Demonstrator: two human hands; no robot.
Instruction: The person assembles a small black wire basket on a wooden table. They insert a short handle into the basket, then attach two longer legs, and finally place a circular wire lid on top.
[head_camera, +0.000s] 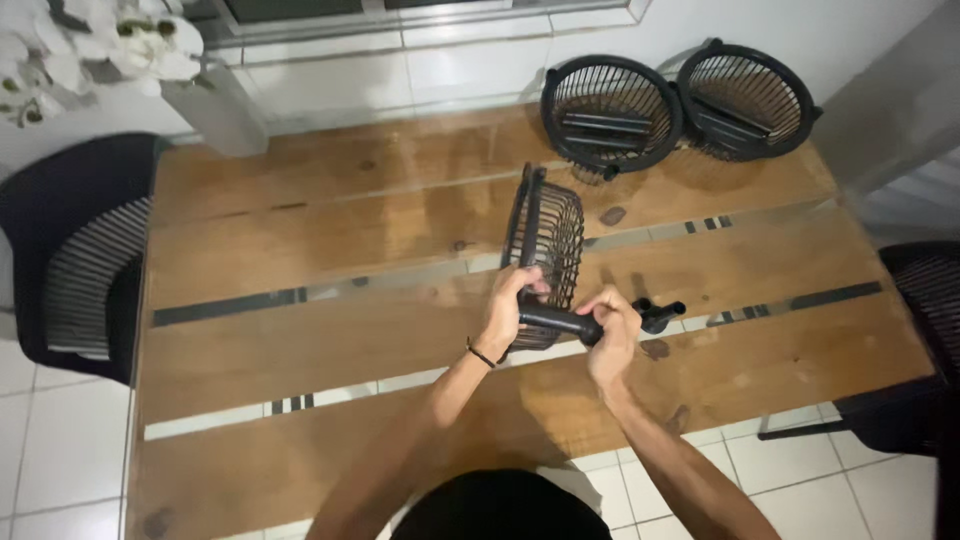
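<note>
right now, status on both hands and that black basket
Left hand grips basket rim. Right hand shut on black tube. Basket tilted on table. Nothing blocking.

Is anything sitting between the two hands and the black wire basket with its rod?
Nothing visible does. The left hand already grips the black wire basket and the black rod; the right hand is wrapped round the rod.

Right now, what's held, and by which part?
Both hands grip one piece: a black wire basket with a black tube at its base. Left hand holds basket's lower rim; right hand wraps the tube.
</note>
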